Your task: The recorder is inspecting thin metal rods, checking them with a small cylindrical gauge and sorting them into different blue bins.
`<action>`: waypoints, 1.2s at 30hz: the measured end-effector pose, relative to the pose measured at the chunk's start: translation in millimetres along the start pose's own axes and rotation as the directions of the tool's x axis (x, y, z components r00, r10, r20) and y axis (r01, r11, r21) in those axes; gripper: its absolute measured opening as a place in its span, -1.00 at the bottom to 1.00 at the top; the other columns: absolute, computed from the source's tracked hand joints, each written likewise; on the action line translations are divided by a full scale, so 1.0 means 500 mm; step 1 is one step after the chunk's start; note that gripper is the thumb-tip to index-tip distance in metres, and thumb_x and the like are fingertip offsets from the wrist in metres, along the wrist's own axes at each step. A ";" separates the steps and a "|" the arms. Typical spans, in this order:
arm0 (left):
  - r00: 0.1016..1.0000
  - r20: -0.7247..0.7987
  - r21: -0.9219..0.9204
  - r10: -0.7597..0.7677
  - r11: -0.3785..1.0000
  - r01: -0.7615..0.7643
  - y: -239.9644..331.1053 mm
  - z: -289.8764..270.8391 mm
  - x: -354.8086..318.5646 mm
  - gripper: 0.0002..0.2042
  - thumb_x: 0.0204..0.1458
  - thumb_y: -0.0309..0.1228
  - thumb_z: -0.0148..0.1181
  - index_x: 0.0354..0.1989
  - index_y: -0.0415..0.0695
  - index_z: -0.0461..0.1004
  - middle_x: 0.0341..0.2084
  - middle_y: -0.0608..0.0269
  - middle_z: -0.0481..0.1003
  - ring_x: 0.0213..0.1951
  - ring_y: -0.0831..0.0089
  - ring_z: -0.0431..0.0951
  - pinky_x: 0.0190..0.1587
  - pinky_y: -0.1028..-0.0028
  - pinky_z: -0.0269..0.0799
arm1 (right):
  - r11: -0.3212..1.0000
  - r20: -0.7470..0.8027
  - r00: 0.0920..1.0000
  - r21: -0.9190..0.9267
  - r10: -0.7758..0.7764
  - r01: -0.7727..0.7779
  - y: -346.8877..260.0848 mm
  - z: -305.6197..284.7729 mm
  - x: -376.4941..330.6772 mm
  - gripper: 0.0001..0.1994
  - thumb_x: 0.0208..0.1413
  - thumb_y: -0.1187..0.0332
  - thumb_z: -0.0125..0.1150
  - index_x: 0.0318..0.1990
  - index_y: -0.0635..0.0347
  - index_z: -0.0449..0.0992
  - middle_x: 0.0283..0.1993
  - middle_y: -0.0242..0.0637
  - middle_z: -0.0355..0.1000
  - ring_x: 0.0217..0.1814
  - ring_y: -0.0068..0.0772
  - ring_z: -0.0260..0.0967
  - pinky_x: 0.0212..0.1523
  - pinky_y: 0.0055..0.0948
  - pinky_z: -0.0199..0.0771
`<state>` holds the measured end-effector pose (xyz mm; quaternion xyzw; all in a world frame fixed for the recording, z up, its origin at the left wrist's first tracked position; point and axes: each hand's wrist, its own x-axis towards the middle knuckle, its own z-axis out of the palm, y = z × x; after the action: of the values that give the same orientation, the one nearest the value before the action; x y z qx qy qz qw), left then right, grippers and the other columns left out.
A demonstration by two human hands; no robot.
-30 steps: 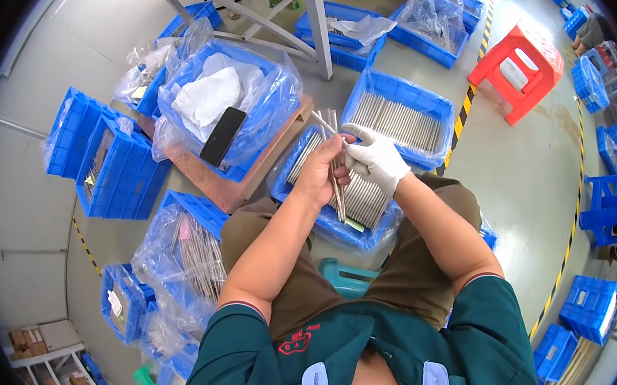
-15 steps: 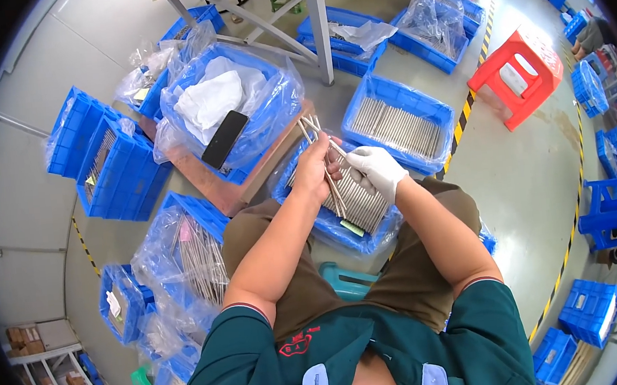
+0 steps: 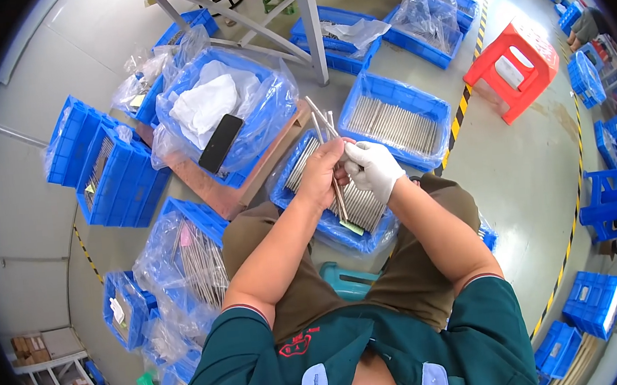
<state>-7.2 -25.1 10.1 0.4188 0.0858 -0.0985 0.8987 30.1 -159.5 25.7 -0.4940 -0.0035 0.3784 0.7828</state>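
Observation:
My bare left hand (image 3: 325, 174) grips a small bundle of thin metal rods (image 3: 323, 129) that stick up past the fingers and down below the palm. My right hand (image 3: 372, 166), in a white glove, pinches the same rods from the right side. Both hands hover over a blue plastic crate (image 3: 330, 226) lined with clear film and filled with more metal rods, just in front of my knees.
A second blue crate of rods (image 3: 392, 120) lies beyond the hands. To the left a bagged crate (image 3: 252, 140) holds white cloth and a black phone (image 3: 220, 143) on a wooden pallet. Several blue crates, a red stool (image 3: 515, 66) and a metal table leg (image 3: 311, 27) surround me.
Both hands have shifted slightly with the rods, and the bundle now stands more upright between them. The grip on it has stayed the same.

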 end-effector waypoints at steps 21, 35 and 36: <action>0.914 0.202 0.215 -0.352 0.926 0.309 -0.021 0.012 -0.023 -0.75 0.15 -0.21 0.01 -0.40 -0.15 0.37 -0.63 0.44 0.25 -0.64 0.68 0.19 -0.60 0.66 0.13 | 0.853 -0.378 0.792 -0.410 -0.480 0.321 -0.066 -0.083 0.095 -0.69 0.04 0.15 0.14 -0.54 0.24 0.47 -0.57 -0.32 0.36 -0.57 -0.51 0.24 -0.50 -0.51 0.22; 0.930 0.294 -0.025 -0.220 0.971 0.238 0.001 -0.020 -0.018 -0.70 0.11 -0.16 0.05 -0.36 -0.19 0.42 -0.27 0.15 0.42 -0.25 0.26 0.52 -0.13 0.22 0.47 | 0.759 -0.169 0.956 -0.647 -0.241 0.077 -0.013 -0.067 0.055 -0.56 0.08 -0.01 0.01 -0.52 0.25 0.47 -0.64 -0.28 0.36 -0.65 -0.43 0.30 -0.53 -0.42 0.33; 0.930 0.298 -0.008 -0.217 0.973 0.230 0.000 -0.040 -0.021 -0.70 0.11 -0.17 0.05 -0.36 -0.20 0.42 -0.30 0.18 0.42 -0.29 0.30 0.50 -0.19 0.27 0.46 | 0.478 -0.142 0.963 -0.878 -0.230 -0.015 -0.032 -0.028 0.043 -0.51 0.07 -0.07 -0.02 -0.45 0.26 0.51 -0.57 -0.21 0.43 -0.50 -0.37 0.40 -0.36 -0.41 0.38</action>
<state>-18.9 -8.4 0.1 0.3676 -0.0001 -0.2595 0.8930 60.1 -160.8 22.9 -0.8628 -0.1313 0.2112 0.4401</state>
